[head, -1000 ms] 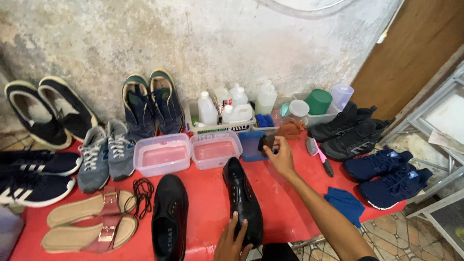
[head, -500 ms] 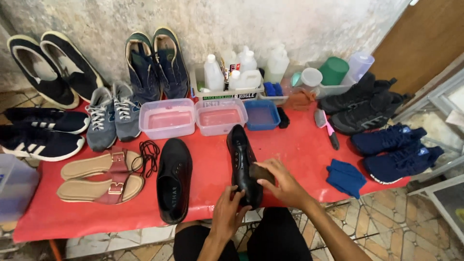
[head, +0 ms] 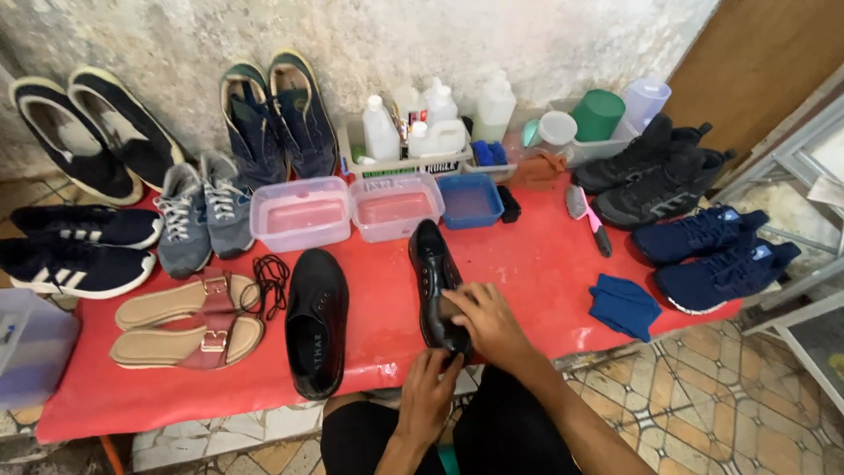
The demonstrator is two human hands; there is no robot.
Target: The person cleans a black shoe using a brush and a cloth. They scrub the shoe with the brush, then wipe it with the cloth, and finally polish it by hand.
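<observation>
While both hands gripped the black shoe (head: 437,286) near the red table's (head: 545,264) front edge, left hand (head: 428,393) at its heel, right hand (head: 488,321) on top, a slip could have dropped it.

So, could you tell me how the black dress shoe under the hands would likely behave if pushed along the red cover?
The black dress shoe looks stiff and glossy, so it would probably keep its shape. Lying flat on the red cover, it seems unlikely to roll or tip. Both hands, left and right, steady it.
</observation>
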